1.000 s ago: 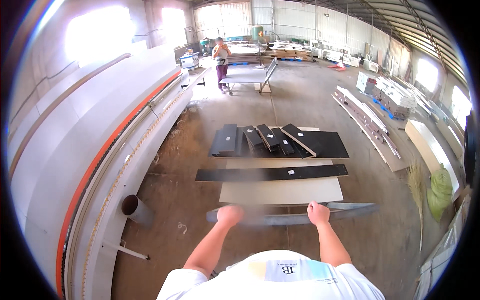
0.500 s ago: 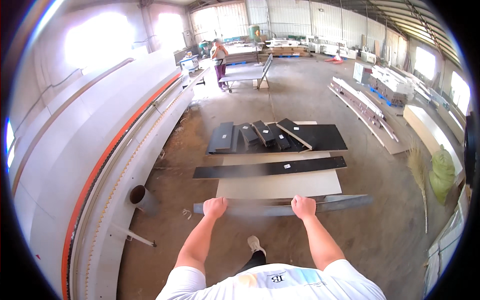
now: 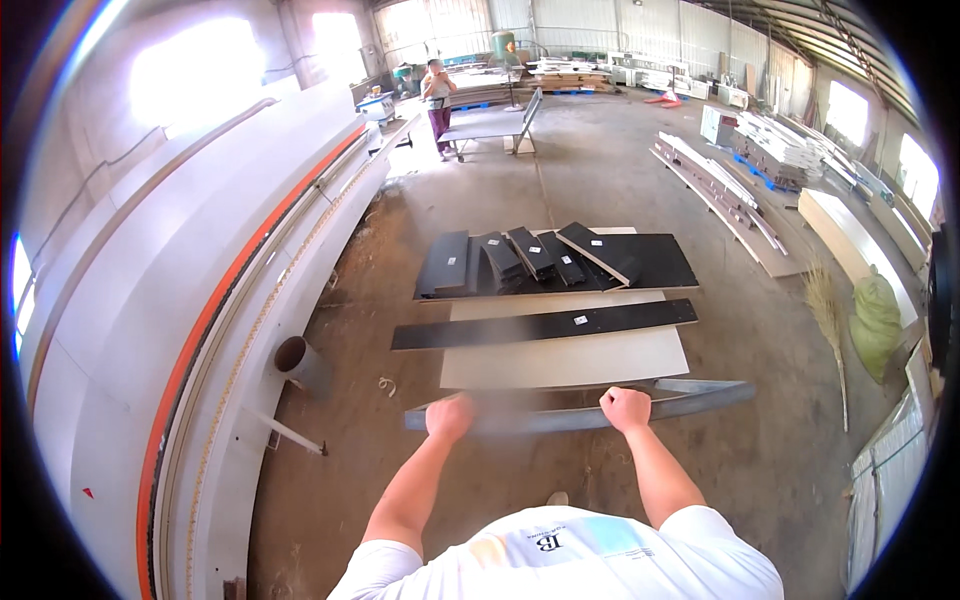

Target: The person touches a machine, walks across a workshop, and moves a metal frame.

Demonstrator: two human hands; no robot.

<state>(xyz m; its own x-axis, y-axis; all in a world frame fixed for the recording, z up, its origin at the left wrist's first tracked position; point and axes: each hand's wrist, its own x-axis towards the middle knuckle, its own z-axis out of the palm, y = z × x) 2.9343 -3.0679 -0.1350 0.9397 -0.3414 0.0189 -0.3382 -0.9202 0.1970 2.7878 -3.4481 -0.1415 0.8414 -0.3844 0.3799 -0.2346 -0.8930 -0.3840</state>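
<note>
Both my hands grip a long grey metal bar (image 3: 560, 418) that runs crosswise in front of me and looks like a trolley's push handle. My left hand (image 3: 450, 416) is closed round it left of the middle, slightly blurred. Farther right, my right hand (image 3: 626, 408) is closed round the same bar. Beyond the bar lies a pale board (image 3: 570, 362) with a long black board (image 3: 480, 334) across it. Past that, a wide black panel (image 3: 660, 262) carries several shorter black boards (image 3: 530, 254) with white labels. What bears the boards is hidden.
A long white machine with an orange strip (image 3: 215, 310) lines the left side, with a pipe (image 3: 300, 362) beside it. To the right are a straw broom (image 3: 826, 310), a green sack (image 3: 876, 325) and stacked boards (image 3: 720, 195). A person (image 3: 438, 100) stands by another trolley (image 3: 485, 130) ahead.
The pipe, broom and sack now appear farther ahead relative to the bar, as the bar and boards travel backward with me. My shoe has mostly gone from sight. Both hands keep their hold.
</note>
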